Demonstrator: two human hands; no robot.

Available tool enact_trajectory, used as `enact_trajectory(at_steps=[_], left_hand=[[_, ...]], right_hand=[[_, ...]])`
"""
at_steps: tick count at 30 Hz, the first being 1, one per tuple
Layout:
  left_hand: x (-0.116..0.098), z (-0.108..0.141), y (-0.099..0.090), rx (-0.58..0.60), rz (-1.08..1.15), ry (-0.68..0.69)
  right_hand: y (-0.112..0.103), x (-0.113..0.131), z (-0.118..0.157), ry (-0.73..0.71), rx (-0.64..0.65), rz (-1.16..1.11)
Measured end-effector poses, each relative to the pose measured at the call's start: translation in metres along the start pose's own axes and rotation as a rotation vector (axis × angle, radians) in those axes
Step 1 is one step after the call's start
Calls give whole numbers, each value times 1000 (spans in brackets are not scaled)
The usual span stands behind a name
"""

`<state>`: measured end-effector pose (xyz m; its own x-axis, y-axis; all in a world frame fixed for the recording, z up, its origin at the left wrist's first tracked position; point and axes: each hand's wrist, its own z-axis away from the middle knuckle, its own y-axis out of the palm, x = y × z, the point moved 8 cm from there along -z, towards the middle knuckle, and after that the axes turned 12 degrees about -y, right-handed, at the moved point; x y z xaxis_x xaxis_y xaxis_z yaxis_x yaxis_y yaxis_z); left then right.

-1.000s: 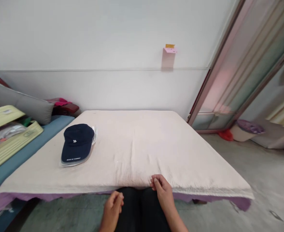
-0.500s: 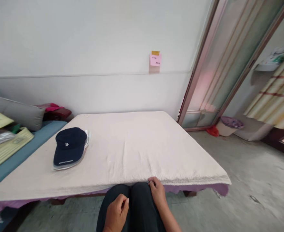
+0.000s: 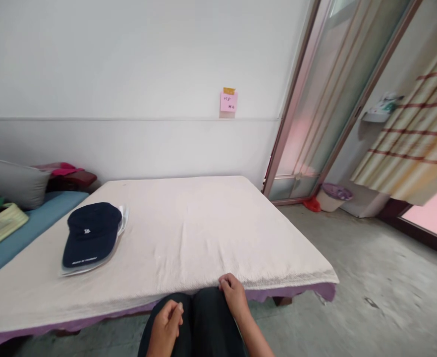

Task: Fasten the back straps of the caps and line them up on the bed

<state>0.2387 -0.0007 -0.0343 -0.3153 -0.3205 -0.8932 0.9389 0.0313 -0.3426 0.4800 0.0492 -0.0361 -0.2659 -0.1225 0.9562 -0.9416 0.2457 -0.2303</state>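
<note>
My left hand (image 3: 166, 325) rests on my left thigh, its fingers curled in a loose fist with nothing visible in it. Over by my right knee, my right hand (image 3: 233, 293) is also curled closed, close to the front edge of the cream cloth (image 3: 218, 218) that covers a low, wide surface. No held object shows in it. A navy cap (image 3: 92, 233) with white lettering on its brim lies on the cloth at the left, well away from both hands. Under the cap, a pale flat item (image 3: 123, 218) sticks out; its kind is hidden.
A grey cushion (image 3: 16, 181) and a yellow-green box (image 3: 5, 225) sit on a blue mat (image 3: 51, 210) at the left. A pink note (image 3: 228, 102) is taped to the wall. Beyond the sliding door frame (image 3: 296, 94) stand a lined bin (image 3: 330, 198) and a striped curtain (image 3: 411, 134).
My view has turned a little to the right, so the cap, note and bin appear farther left. Both hands keep their curled pose on my legs.
</note>
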Motion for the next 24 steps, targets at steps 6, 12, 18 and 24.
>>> enact_trajectory(at_steps=[6, 12, 18, 24], left_hand=[[-46, -12, -24, 67, 303, -131], [-139, -10, -53, 72, 472, -39], [-214, 0, -78, 133, 668, 60], [-241, 15, -83, 259, 668, 38]], right_hand=[[17, 48, -21, 14, 86, -198], [12, 132, -48, -93, 124, -318], [-6, 219, -63, -193, 129, -600], [-19, 262, -65, -261, 144, -690]])
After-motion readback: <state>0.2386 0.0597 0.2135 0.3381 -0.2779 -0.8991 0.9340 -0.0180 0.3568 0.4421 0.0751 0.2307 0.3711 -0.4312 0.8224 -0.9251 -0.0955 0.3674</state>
